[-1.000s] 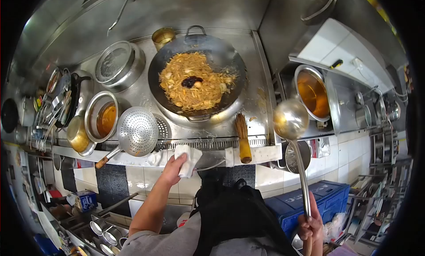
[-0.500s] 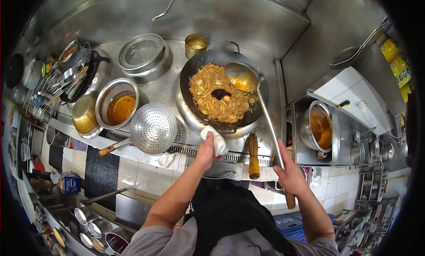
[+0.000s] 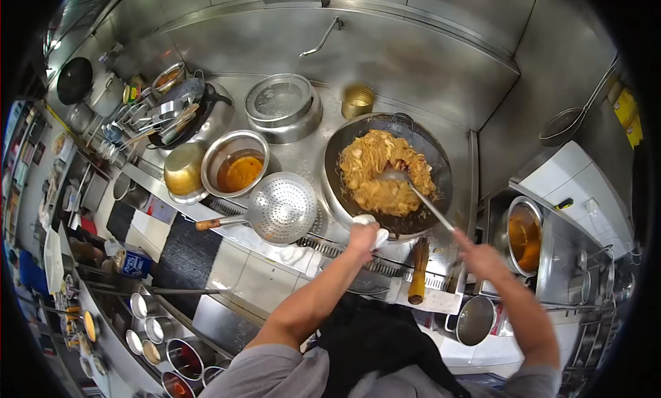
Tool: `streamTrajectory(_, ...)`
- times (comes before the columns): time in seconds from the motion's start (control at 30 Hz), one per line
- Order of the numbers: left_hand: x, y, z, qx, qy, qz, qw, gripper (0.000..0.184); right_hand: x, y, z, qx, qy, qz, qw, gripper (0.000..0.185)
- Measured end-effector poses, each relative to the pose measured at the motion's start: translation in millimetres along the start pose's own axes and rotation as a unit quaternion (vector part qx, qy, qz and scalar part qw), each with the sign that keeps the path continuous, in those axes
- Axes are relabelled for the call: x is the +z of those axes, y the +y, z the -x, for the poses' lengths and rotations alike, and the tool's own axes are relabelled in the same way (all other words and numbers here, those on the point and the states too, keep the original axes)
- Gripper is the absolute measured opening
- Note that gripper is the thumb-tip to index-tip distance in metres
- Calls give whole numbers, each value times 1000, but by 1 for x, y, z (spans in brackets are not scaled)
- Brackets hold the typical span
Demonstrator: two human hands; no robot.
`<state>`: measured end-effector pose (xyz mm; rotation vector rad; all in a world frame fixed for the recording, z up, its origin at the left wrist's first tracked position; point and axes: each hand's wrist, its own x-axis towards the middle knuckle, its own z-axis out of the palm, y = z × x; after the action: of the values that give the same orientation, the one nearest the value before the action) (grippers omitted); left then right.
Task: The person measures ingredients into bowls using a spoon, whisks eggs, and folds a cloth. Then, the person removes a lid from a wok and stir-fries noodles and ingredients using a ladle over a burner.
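My left hand (image 3: 362,239) is closed around a folded white cloth (image 3: 379,241) against the near edge of the black wok (image 3: 444,181). Stir-fried noodles (image 3: 365,157) lie in the wok, with a dark reddish patch on their right side. A long metal ladle (image 3: 432,208) slants down from my right hand (image 3: 482,262), which grips its handle and is slightly blurred. The bowl of the ladle sits among the noodles, partly hidden by them. Just below the wok, a bamboo brush (image 3: 417,277) rests on the counter between my hands.
Left of the wok are a perforated strainer (image 3: 282,212), a pot of orange liquid (image 3: 206,165), an upturned brass-coloured bowl (image 3: 184,171) and a lidded pot (image 3: 313,116). A tin can (image 3: 358,102) stands behind. Another pot of orange liquid (image 3: 513,226) is at the right.
The ladle has gone from the wok's right side down into the noodles. My left hand and cloth have come up against the wok's edge. The dark clump is now partly mixed in; the view has shifted.
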<state>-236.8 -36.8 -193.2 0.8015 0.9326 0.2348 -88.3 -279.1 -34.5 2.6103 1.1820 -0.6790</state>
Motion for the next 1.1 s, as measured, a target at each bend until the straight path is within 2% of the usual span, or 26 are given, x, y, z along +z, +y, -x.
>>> streamTrajectory(0.03,2,1,16,-11,0,-7,1000,20,-17,12,17,35,-70,28,997,69)
streamTrajectory(0.07,6,-6,9,-11,-2,-21,1000,18,-14,10,10,31,-79,36,996,69)
streamTrajectory(0.1,16,-11,0,-4,12,32,999,8,-7,6,-6,22,-35,30,999,68)
streamTrajectory(0.13,20,-12,-18,-4,4,21,1000,8,-2,-1,-13,18,12,17,1000,67)
streamTrajectory(0.17,20,-23,-31,-10,-1,14,1000,7,12,-9,-8,25,11,17,999,67)
streamTrajectory(0.23,6,-32,4,66,-15,74,995,8,24,-27,-3,6,-1,-40,999,66)
streamTrajectory(0.27,-5,-34,28,95,-28,83,992,7,27,4,6,-11,-5,-5,1000,67)
streamTrajectory(0.3,-26,-55,26,114,-61,15,991,8,14,12,12,-11,-9,-10,1000,67)
streamTrajectory(0.33,-26,-55,23,107,-43,-2,993,4,-8,15,13,-1,-21,-5,1000,67)
streamTrajectory(0.37,-25,-61,25,96,-24,-21,995,9,-17,17,15,10,-38,-3,999,67)
streamTrajectory(0.4,-15,-54,21,68,-22,11,997,5,-3,19,-2,-26,24,14,999,68)
streamTrajectory(0.43,-1,-40,12,41,-20,44,998,2,12,7,-15,-28,22,12,999,68)
streamTrajectory(0.47,5,-40,-7,54,-20,48,997,4,30,-15,-23,-18,22,-25,999,68)
streamTrajectory(0.5,2,-32,-3,35,-61,28,997,8,38,-33,-25,-6,23,-57,998,69)
streamTrajectory(0.53,-2,-24,21,22,-49,28,998,9,42,-46,-11,-15,24,-78,997,69)
streamTrajectory(0.6,-20,-8,69,-4,-34,-10,999,15,20,-43,24,-9,-19,-41,999,70)
streamTrajectory(0.63,-22,-3,77,17,-45,-25,999,18,14,-30,32,-4,-55,-24,998,70)
streamTrajectory(0.7,-12,-28,28,24,-7,22,999,17,4,-7,31,-26,-80,-37,996,70)
streamTrajectory(0.77,0,-31,-13,-22,-38,9,999,15,-4,0,18,-27,-51,-35,998,69)
streamTrajectory(0.8,1,-34,-28,-33,-57,8,998,17,-20,-17,21,12,-48,-50,998,66)
streamTrajectory(0.83,1,-20,-8,-17,-73,-17,997,18,-8,-15,10,4,19,20,1000,65)
streamTrajectory(0.9,-29,-33,12,7,-96,-6,995,17,11,-15,-7,35,63,35,997,66)
streamTrajectory(0.93,-52,-54,14,56,-116,1,992,19,11,-18,-3,50,68,24,996,66)
streamTrajectory(1.0,-76,-71,58,3,-66,38,997,29,17,-27,12,92,81,7,992,70)
streamTrajectory(1.03,-101,-91,52,10,-114,9,993,32,17,-28,27,101,84,0,991,70)
streamTrajectory(1.1,-75,-50,88,-12,-126,4,992,24,10,-33,65,69,80,-12,994,71)
